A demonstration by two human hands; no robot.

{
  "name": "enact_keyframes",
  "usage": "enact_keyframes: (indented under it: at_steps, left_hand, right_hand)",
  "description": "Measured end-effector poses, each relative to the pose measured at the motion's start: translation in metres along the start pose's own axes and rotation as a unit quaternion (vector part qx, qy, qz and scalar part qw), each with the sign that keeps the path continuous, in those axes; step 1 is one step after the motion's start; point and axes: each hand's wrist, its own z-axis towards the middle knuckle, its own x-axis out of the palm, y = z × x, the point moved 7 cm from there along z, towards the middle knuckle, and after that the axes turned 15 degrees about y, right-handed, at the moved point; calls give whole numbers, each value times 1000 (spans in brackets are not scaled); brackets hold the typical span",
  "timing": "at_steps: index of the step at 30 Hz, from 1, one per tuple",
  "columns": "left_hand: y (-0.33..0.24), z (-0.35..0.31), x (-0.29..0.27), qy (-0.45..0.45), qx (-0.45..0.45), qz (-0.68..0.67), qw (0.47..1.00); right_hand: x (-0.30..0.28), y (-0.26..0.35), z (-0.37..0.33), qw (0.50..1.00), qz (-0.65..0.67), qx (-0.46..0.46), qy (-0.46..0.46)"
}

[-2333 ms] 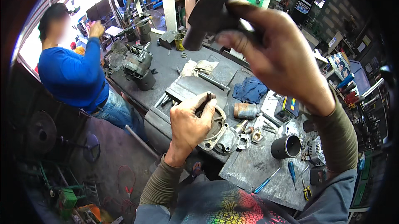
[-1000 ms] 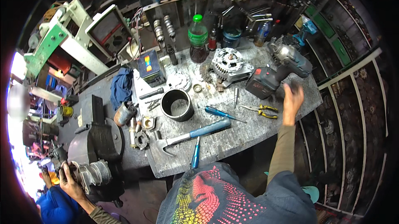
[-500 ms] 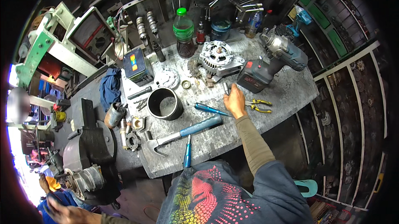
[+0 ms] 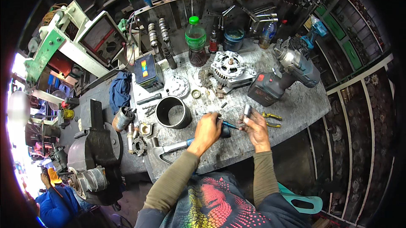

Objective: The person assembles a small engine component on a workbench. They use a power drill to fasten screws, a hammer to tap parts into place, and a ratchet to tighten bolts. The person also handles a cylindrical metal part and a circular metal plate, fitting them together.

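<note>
1. Metal cylinder (image 4: 247,108), short and grey: it sits in the right hand (image 4: 255,130), above the workbench (image 4: 296,111), between the blue screwdriver (image 4: 229,124) and the yellow-handled pliers (image 4: 272,120).
2. Half a second ago the right hand reached farther out with a grey metal piece, beside the power tool (image 4: 264,89); now it is nearer the body.
3. The left hand (image 4: 207,130), then down at the lower left near the vise (image 4: 84,149), has come across to the bench, covering part of the hammer (image 4: 171,146).
4. The cylinder's visible end points away from the person; its long axis runs near-vertically in view, leaning slightly right at the top.
5. Right fingers close around the cylinder. Left fingers curl at the screwdriver; whether they grip it, I cannot tell.
</note>
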Motion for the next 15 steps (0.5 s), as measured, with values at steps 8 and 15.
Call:
enact_keyframes:
  at_steps: [8, 15]
  left_hand:
    - [6, 101, 64, 154, 11, 207, 966]
    - [-74, 105, -38, 81, 76, 105, 988]
  right_hand:
    - [-11, -6, 6, 983, -146, 63, -86]
    - [-26, -25, -40, 977, -132, 95, -141]
